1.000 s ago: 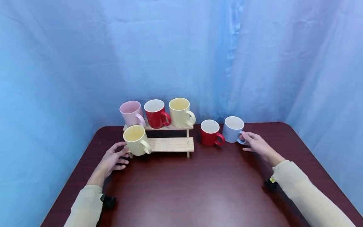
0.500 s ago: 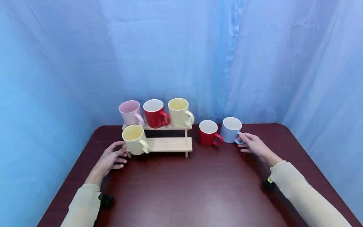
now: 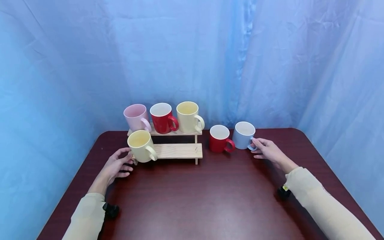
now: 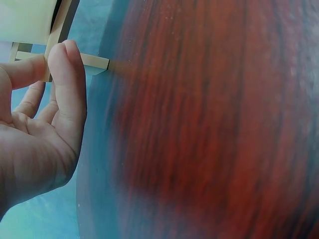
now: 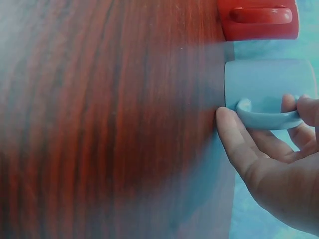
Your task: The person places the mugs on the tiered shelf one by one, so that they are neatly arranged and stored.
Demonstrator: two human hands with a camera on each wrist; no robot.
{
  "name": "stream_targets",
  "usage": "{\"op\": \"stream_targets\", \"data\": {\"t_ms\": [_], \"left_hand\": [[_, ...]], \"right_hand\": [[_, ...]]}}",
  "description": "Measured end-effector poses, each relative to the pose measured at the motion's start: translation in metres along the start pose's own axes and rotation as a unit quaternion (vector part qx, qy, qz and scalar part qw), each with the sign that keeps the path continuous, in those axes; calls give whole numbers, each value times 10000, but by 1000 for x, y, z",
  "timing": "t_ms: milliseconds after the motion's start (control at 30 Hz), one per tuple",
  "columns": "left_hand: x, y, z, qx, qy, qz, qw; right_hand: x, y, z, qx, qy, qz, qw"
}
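A small two-tier wooden rack (image 3: pixel 180 151) stands at the back left of the table. My left hand (image 3: pixel 115 167) grips the left end of its lower shelf, with thumb and fingertips at the board's end in the left wrist view. Close to that hand, a cream-yellow mug (image 3: pixel 140 148) sits on the lower shelf, its handle to the right. To the right of the rack, a light blue mug (image 3: pixel 242 137) stands upright on the table. My right hand (image 3: pixel 270 154) pinches its handle (image 5: pixel 266 120) between thumb and fingers.
On the upper shelf stand a pink mug (image 3: pixel 136 118), a red mug (image 3: pixel 162 120) and another cream-yellow mug (image 3: pixel 187 120). A second red mug (image 3: pixel 218 141) stands between rack and blue mug. Blue curtains (image 3: pixel 192 60) hang behind the dark red-brown table (image 3: pixel 192 196).
The head view has shifted slightly. Both hands keep their places at the rack and the blue mug's handle, and the mugs stand as before.
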State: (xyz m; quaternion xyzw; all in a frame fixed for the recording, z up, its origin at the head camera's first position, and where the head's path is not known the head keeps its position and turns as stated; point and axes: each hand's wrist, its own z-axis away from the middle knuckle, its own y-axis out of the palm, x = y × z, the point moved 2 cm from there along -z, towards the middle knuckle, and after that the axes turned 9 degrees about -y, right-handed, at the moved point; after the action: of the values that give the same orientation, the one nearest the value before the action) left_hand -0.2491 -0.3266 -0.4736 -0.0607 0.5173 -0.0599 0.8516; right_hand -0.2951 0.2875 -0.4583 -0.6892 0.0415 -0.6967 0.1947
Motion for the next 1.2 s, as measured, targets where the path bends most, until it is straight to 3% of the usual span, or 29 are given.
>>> {"op": "stream_targets", "data": {"t_ms": [433,767,1000,1200], "left_hand": [[-4,2,0,64,45,-114,9999],[-3,2,1,80,-2,-111,9999],[-2,0,0,79,5,-69,9999],[-1,0,-1,126,-34,-15,9999]], "right_hand": [[14,-9,22,30,29,-103,9999],[67,-19,60,208,-385,-575,9974],[114,-3,73,523,-867,-539,9934],[138,26,76,1019,-814,-698,9890]]}}
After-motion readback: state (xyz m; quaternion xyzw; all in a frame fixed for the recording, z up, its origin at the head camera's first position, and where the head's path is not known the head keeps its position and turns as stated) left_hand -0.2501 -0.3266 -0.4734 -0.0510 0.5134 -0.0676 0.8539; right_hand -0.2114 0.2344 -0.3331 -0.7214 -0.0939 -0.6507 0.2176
